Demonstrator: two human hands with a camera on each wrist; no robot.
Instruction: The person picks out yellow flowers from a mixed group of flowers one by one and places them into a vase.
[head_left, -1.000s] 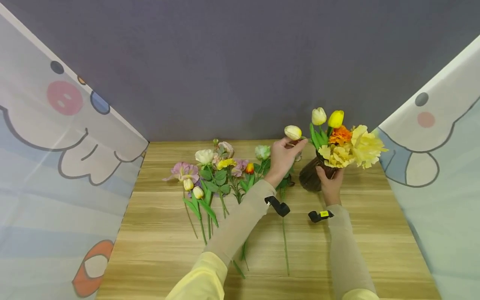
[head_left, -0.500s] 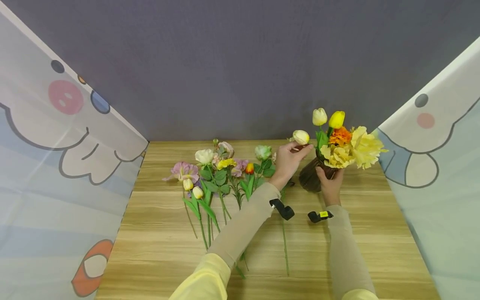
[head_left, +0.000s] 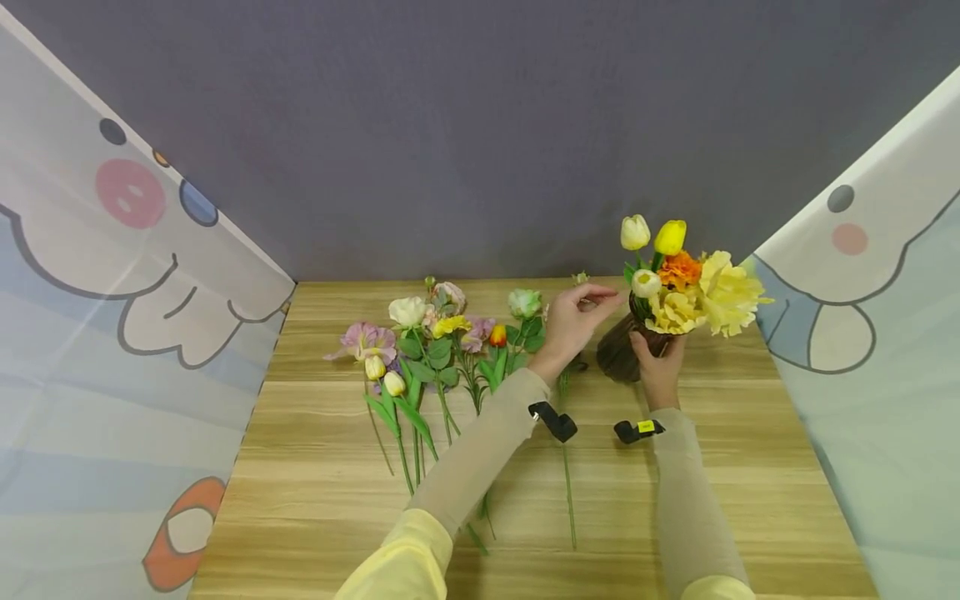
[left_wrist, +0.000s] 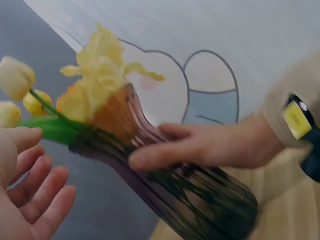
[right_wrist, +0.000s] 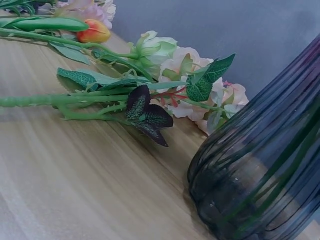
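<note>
Vase (head_left: 618, 354) tilted, right hand (head_left: 662, 371) gripping its neck; left hand (head_left: 573, 323) empty, fingers relaxed beside its mouth. Looks like stem-loading; next probably needs one of the loose flowers (head_left: 451, 326) left of vase.

The left hand (head_left: 572, 323) let go of the white tulip (head_left: 646, 284) it had been pinching. The flower went over to the top of the dark glass vase (head_left: 619, 353), right by a frilly yellow flower (head_left: 677, 312), and the hand moved back a little.

Yellow label (left_wrist: 297, 121) on black wrist camera (left_wrist: 313, 159), print too blurred to read
</note>
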